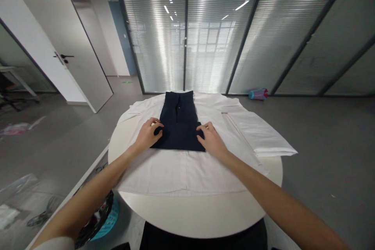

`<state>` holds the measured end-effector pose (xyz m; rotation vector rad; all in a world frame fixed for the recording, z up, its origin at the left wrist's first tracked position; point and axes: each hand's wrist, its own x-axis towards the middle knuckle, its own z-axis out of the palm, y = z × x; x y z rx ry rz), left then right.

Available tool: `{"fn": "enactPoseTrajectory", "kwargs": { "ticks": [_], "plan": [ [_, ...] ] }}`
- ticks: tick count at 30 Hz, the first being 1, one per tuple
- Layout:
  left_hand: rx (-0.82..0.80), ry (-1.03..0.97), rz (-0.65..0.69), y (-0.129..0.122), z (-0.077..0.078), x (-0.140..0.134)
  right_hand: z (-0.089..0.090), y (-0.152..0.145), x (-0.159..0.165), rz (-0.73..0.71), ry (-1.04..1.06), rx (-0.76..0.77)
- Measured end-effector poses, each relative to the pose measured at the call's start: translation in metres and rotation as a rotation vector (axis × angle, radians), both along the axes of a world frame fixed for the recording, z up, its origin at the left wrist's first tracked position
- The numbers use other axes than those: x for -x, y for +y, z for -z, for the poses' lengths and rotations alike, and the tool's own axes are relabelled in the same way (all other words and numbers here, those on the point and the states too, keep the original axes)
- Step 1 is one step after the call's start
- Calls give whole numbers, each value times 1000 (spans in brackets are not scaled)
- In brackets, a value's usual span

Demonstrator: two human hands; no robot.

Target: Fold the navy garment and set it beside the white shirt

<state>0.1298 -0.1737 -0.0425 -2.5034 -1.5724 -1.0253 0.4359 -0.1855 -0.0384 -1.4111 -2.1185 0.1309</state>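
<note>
A dark navy garment (180, 134), with a slit and a small button on its upper part, lies folded in the middle of a white shirt (164, 172). Its lower part is turned up into a wide flap. At the flap's left corner, my left hand (148, 133) has thumb and fingers curled in a pinch on the cloth. My right hand (212, 138) pinches the same flap at its right side. The shirt is spread flat beneath, one sleeve (260, 134) reaching past the table's right edge. Whether the navy garment is trousers or something else, I cannot tell.
The round white table (199, 213) holds the clothes. Below its left edge stands a blue basket (109, 220) with a black liner. A blue and pink bundle (258, 94) lies by the glass wall. Behind left is an open door (64, 39). Clear plastic (20, 187) litters the floor.
</note>
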Motion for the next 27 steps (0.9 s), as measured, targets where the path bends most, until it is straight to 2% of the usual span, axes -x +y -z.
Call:
{"fn": "enactPoseTrajectory", "kwargs": {
  "ticks": [2,4,8,10,12,14,17,21,24,27],
  "plan": [
    [44,85,145,3,-3,-6,1,-3,2,-77,-133,-3],
    [114,175,239,3,0,-11,2,-4,3,-145,-195,68],
    [248,307,237,-5,16,-12,2,-5,-2,-257,-143,184],
    [270,352,223,-9,19,-11,0,-6,-7,-298,-124,208],
    [248,391,218,-7,15,-11,-2,-6,-10,-322,-118,231],
    [229,408,218,7,5,-12,-3,-5,-11,-334,-118,247],
    [246,345,169,54,-14,-20,-2,-5,-9,-332,-121,253],
    [239,174,22,154,-34,-39,0,-5,-7,-292,-89,272],
    [230,117,-11,230,-40,-58,2,-6,-8,-272,-38,287],
    [295,96,-8,289,-39,-75,4,-5,-10,-273,4,316]
  ]
}}
